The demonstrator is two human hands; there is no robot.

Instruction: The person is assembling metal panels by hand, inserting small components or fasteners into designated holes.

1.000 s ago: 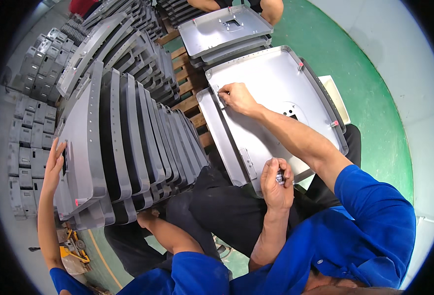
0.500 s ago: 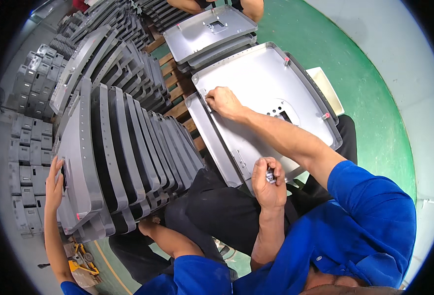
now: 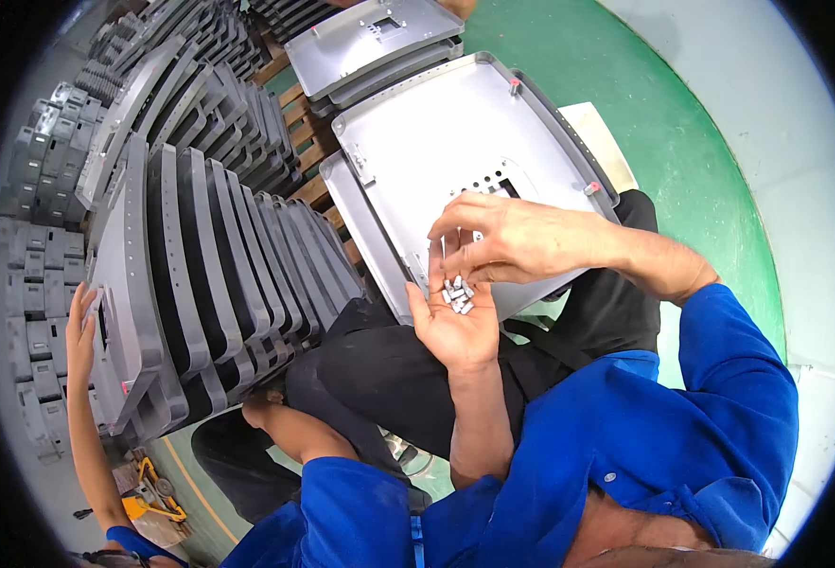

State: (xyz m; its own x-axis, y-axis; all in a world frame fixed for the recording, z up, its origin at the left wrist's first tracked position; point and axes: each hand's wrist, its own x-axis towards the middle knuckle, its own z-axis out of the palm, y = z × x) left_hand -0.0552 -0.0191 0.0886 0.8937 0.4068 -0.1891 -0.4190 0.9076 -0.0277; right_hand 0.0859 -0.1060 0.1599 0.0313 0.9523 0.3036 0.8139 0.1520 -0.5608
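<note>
My left hand (image 3: 465, 338) is palm up in front of the large shallow metal panel (image 3: 413, 128), cupping a heap of small silvery metal cylinders (image 3: 457, 295). Just above that palm is my right hand (image 3: 540, 241), its fingers curved and apart, with nothing visible between them. The panel's pale inner face has a raised rim, a bracket at its left edge, round holes and a rectangular cutout. Two red-tipped posts stand along its right side. My right hand covers part of the cutout area.
Another metal panel (image 3: 365, 43) lies beyond on a stack. To the left, a long row of grey panels (image 3: 219, 256) stands on edge, with a co-worker's hand (image 3: 80, 331) against its near end. A cream bin (image 3: 602, 142) sits on the green floor (image 3: 692, 218) to the right.
My right hand has left the panel's left edge bracket and come back over my left palm. My left hand has opened from a closed hold, showing the small cylinders. The view has shifted slightly.
</note>
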